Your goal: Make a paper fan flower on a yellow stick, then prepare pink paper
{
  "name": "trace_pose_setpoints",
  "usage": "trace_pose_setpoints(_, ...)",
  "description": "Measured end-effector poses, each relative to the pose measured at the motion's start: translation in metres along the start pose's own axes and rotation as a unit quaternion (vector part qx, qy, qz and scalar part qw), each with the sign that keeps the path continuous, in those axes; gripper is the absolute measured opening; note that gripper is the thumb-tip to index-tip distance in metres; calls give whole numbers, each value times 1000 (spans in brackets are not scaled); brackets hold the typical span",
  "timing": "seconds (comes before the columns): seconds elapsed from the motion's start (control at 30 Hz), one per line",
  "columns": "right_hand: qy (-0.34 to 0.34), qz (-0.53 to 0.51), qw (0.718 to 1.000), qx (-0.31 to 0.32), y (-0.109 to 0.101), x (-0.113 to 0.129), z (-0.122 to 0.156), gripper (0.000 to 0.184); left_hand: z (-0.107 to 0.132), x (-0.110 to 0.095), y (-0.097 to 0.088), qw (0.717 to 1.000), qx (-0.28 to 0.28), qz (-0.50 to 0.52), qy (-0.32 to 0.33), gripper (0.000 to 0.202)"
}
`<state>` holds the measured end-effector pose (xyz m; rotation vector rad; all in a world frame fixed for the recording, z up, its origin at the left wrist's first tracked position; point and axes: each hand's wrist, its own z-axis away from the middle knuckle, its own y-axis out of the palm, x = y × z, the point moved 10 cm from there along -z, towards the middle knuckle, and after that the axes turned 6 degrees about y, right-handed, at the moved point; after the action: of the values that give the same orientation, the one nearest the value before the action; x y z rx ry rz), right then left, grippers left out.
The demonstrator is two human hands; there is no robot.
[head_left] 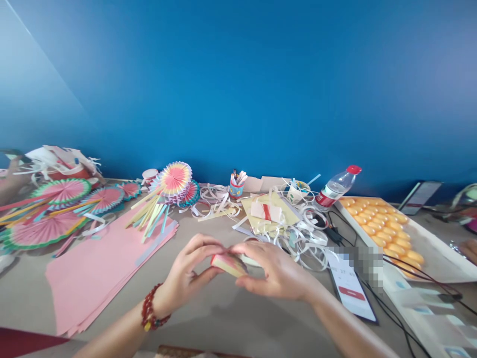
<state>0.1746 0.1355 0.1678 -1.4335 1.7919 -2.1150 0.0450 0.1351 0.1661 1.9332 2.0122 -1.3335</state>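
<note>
Between my two hands, above the middle of the table, is a small cream and pink piece with a red end, which looks like a compact pleated paper bundle. My left hand, with a red bead bracelet at the wrist, pinches its left end between thumb and fingers. Around the right end curve the thumb and fingers of my right hand, and the fingertips of both hands meet over its top. A pale round thing behind it is partly covered by my right fingers, its kind unclear.
Pink paper sheets and pleated paper rosettes with streamers lie left. Behind are a pen cup, curled white strips and a bottle. Rightward are a phone, cables and a tray of yellow-orange ovals.
</note>
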Motion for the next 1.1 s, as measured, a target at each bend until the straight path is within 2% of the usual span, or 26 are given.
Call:
trace_pose_setpoints(0.1,-48,27,996,-67,-10,18,2,51,-10,-13,-8,998,12,-44,38,24)
trace_pose_setpoints(0.23,-73,90,975,-187,-21,31,8,37,-20,-39,-12,982,21,-128,137,25)
trace_pose_setpoints(0.3,-81,121,965,-217,-21,32,10,34,-22,-45,-10,973,26,-161,163,25)
trace_pose_setpoints(0.37,-90,164,954,-235,-20,31,13,30,-23,-44,-5,967,42,-192,162,23)
trace_pose_setpoints(0.5,-92,247,933,-246,-18,20,15,28,-21,-31,4,968,86,-208,112,25)
trace_pose_setpoints(0.63,-93,302,912,-260,-15,11,19,28,-16,-22,7,976,141,-154,61,49)
trace_pose_setpoints(0.7,-97,320,905,-261,-12,8,20,29,-12,-13,5,977,174,-121,30,48)
trace_pose_setpoints(0.8,-123,339,898,-253,-4,7,21,27,-9,16,0,974,209,-80,-25,40)
trace_pose_setpoints(0.9,-173,349,888,-246,6,11,22,25,-13,58,-4,975,195,15,-101,58)
trace_pose_setpoints(0.97,-201,348,883,-244,12,13,22,25,-12,79,9,956,219,127,-145,67)
trace_pose_setpoints(1.0,-209,347,881,-244,15,13,21,25,-10,86,19,938,231,194,-173,67)
trace_pose_setpoints(1.1,-203,345,886,-237,19,7,17,28,8,96,51,845,266,363,-288,66)
